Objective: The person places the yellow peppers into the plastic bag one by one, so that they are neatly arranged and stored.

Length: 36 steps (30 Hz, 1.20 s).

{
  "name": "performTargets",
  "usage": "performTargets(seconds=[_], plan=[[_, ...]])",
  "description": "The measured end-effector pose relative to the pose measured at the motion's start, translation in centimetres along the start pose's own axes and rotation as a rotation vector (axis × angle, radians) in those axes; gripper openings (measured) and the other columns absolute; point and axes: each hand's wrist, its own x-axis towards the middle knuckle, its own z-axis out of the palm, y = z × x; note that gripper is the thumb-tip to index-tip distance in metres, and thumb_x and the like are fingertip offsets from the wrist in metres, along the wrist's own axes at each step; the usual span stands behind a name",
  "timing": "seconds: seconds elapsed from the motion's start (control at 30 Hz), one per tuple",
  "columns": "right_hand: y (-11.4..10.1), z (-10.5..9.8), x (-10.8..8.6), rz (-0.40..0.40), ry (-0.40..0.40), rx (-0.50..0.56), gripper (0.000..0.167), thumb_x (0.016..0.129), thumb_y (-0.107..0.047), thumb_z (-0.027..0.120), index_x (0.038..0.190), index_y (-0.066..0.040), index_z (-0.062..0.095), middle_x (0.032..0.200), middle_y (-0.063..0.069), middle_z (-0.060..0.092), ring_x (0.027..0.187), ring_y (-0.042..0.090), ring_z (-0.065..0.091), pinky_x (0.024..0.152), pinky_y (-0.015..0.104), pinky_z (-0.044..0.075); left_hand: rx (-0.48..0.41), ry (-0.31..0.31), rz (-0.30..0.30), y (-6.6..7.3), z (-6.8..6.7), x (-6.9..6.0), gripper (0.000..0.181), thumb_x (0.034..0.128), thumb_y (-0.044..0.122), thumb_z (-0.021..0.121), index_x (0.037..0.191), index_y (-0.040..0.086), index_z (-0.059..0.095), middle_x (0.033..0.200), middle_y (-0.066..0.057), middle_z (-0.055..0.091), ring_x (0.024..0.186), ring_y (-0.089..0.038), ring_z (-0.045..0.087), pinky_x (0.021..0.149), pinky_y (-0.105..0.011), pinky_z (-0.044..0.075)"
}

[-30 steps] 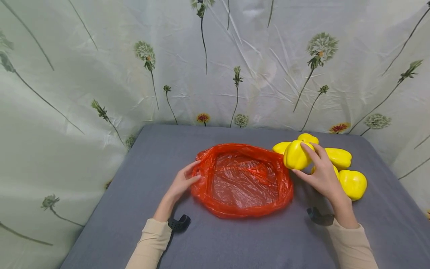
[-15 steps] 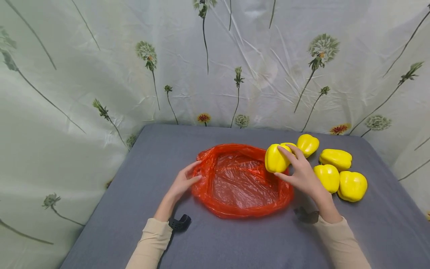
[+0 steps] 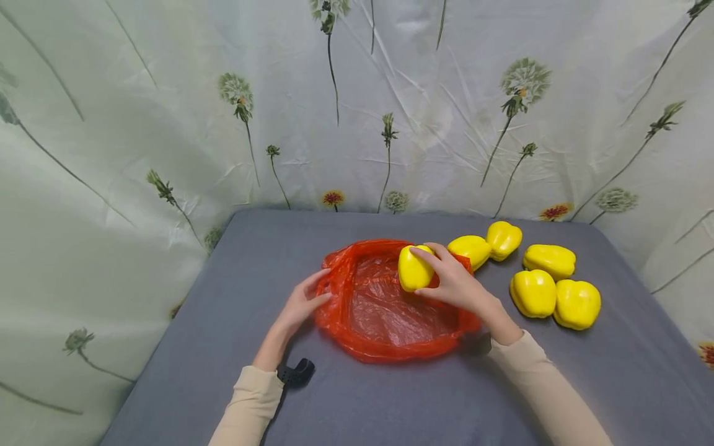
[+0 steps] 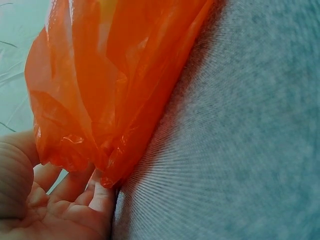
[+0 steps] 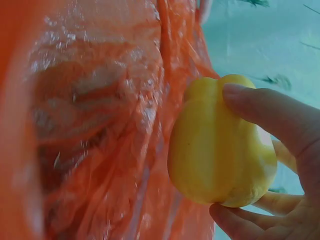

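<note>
A red plastic bag lies with its mouth spread wide in the middle of the table. My left hand holds the bag's left edge; in the left wrist view the thumb and fingers are at the gathered plastic. My right hand grips a yellow bell pepper between thumb and fingers, over the back right part of the bag's mouth. In the right wrist view that bell pepper appears beside the crinkled red plastic.
Several more yellow bell peppers lie on the grey cloth-covered table, right of the bag. One bell pepper sits close behind my right hand. A flower-printed curtain hangs along the table's back edge.
My right hand has carried the bell pepper leftward from the group of peppers to above the bag's mouth. The left hand has stayed at the bag's left edge.
</note>
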Motion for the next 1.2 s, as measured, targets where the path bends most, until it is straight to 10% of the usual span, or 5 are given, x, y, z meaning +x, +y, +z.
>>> performTargets(seconds=[1.2], plan=[[-2.1,6.3,6.1,0.026,-0.094,0.140,0.075,0.077,-0.022,0.077,0.142,-0.014,0.040,0.140,0.019,0.037,0.121,0.034,0.047,0.099,0.048,0.047,0.052,0.011,-0.048,0.3,0.2,-0.2,0.058,0.0905,0.016,0.060,0.144,0.016,0.037,0.150,-0.013,0.037,0.125,-0.032,0.051,0.095,-0.031,0.051]])
